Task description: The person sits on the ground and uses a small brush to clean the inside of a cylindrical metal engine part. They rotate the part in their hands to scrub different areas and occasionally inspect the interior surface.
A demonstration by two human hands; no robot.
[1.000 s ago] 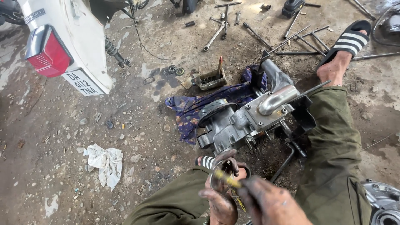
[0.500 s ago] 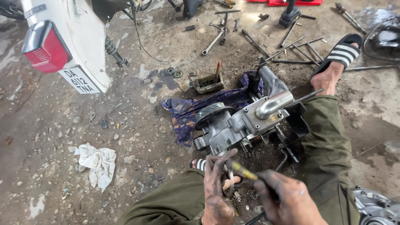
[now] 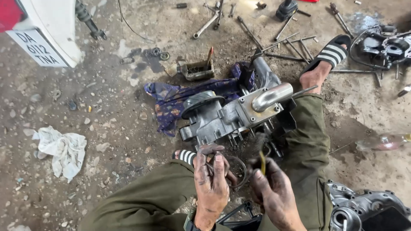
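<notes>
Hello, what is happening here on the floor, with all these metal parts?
A person sits on the dirty ground with an engine block between the legs, resting partly on a purple cloth. The greasy left hand holds a dark ring-shaped part, and the right hand grips a small yellow-handled tool beside it. Loose tools and a white rag lie around.
</notes>
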